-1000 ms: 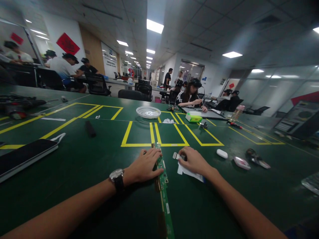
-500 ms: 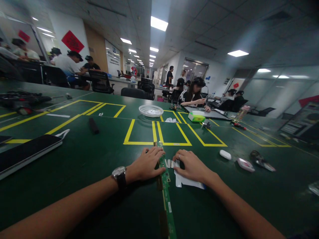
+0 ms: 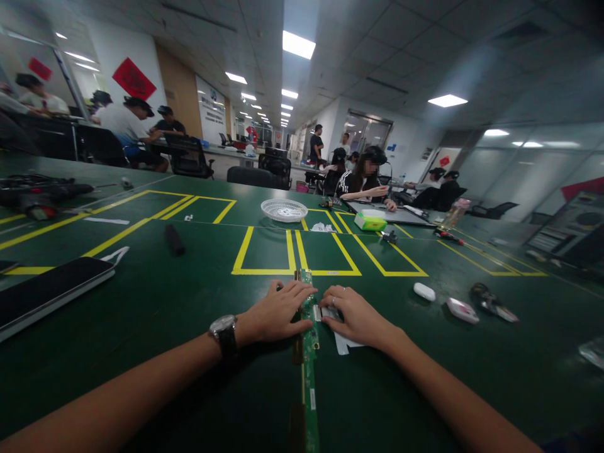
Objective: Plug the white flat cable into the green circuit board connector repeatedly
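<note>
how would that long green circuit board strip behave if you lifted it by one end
The circuit board strip is long, narrow and thin, so it would probably sag or flex. It looks light. The left hand pressed on it suggests it slides easily on the table.

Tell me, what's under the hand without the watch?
Under the right hand a white ribbon cable pokes out, its end beside the green circuit board. The part beneath the palm is hidden.

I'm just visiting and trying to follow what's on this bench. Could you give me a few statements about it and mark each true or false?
1. The left hand rests on a narrow green circuit board. True.
2. A wristwatch is on the right arm. False: it is on the left wrist.
3. The right hand lies on the white basket. False: it presses a white flat cable beside the board.
4. A dark tablet lies at the left. True.
</note>
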`<act>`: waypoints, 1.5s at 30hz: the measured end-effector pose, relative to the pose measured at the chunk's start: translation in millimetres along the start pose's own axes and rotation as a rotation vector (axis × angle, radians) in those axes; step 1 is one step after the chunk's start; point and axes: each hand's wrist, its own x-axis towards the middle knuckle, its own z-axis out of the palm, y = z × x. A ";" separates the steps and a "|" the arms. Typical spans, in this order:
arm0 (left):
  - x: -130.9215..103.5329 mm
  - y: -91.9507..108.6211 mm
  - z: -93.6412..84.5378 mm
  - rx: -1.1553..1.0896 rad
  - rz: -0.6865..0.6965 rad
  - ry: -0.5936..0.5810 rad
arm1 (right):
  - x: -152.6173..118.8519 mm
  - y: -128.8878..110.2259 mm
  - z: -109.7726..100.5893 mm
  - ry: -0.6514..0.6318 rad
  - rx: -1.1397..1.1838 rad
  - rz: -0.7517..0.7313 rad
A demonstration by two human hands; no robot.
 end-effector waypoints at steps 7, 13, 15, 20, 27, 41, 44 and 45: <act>0.2 -0.2 0.2 -0.002 0.011 0.012 | 0.5 1.2 5.8 0.031 0.054 0.029; 0.2 1.7 -0.4 0.019 -0.002 0.016 | 1.6 1.2 9.7 0.052 0.053 0.061; 0.3 1.8 -0.1 0.017 0.002 0.012 | 2.1 0.6 10.0 0.053 0.055 0.061; 0.4 1.9 1.3 0.022 0.000 0.007 | 1.6 0.7 9.6 0.055 0.057 0.069; 1.2 -2.2 -0.6 -0.125 -0.061 0.048 | -1.8 -2.4 -0.9 0.059 0.076 -0.090; 8.0 -21.4 8.2 -0.483 -0.302 0.369 | -1.4 84.8 18.1 0.211 -0.160 0.377; 7.5 -20.7 8.0 -0.466 -0.302 0.348 | -7.1 101.3 18.7 0.228 -0.235 0.516; 7.5 -20.7 8.2 -0.460 -0.301 0.340 | -8.3 102.8 18.8 0.227 -0.249 0.533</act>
